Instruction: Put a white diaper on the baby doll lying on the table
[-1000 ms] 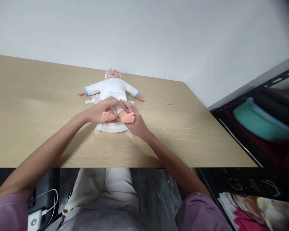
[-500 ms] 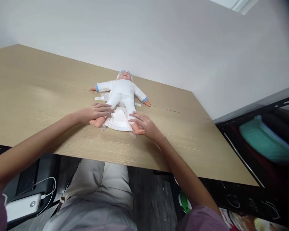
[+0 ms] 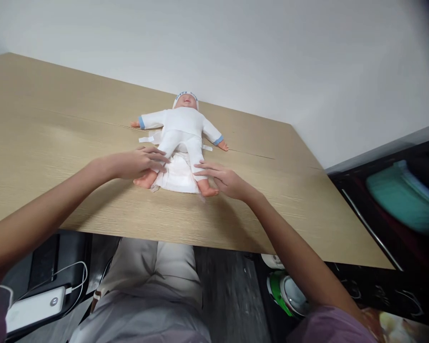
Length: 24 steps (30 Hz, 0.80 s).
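Head cam looks fwd/down at a light wood table (image 3: 57, 157) w/ a baby doll (image 3: 181, 128) lying on its back near the far edge, head toward the wall, arms out to both sides. Doll wears a white suit w/ blue cuffs and a white cap; legs spread toward the person, bare feet showing. Under its hips and between the legs lies an opened white diaper (image 3: 175, 177), side tabs sticking out by the waist. Left hand (image 3: 139, 163) rests flat on the doll's leg on that side, fingers extended, touching it just above the foot; not closed round anything. Right hand (image 3: 224, 180) lies on the other leg near its foot, fingers stretched and loose, also no clamp. Hands are apart, one per leg, diaper between them. Below the table edge: person's lap in pale trousers, a white power bank w/ cable (image 3: 34, 308) at lower left, a green-and-white round object (image 3: 286, 294) on the floor at right. Teal item (image 3: 403, 197) in a dark shelf at far right.
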Tool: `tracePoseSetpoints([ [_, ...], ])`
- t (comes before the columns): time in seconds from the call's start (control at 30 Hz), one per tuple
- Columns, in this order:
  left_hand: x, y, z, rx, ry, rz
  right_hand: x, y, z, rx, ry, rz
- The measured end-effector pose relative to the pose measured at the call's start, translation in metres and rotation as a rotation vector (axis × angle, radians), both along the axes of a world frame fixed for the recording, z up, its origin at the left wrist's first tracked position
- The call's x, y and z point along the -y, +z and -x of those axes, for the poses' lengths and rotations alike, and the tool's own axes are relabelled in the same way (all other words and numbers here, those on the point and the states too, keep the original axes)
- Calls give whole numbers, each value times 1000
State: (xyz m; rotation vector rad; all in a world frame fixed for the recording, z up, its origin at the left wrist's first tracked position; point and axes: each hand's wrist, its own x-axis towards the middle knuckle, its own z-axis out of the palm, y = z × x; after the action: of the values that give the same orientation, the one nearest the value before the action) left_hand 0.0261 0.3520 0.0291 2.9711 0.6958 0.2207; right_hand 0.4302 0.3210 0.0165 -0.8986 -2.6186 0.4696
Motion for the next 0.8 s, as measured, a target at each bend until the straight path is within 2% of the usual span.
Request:
tracePoseSetpoints([
  [0.13, 20, 5, -20, 24, 95, -27, 17, 0, 16, 19, -72, -79],
  [0.23, 34, -1, -30, 30, 186, -61, 32, -12, 30, 59, -124, -217],
  [0.37, 37, -10, -32, 46, 222, -84, 36, -27, 38, 39, -146, -303],
  [0.53, 21, -5, -31, 215, 223, -26, 24, -28, 41, -55, -210, -307],
  [0.7, -9, 13, -39, 505, 426, 149, -5, -16, 55, -246, -386, -284],
  [0.8, -42, 18, -47, 681, 465, 111, -39, -7, 66, -380, -433, -343],
])
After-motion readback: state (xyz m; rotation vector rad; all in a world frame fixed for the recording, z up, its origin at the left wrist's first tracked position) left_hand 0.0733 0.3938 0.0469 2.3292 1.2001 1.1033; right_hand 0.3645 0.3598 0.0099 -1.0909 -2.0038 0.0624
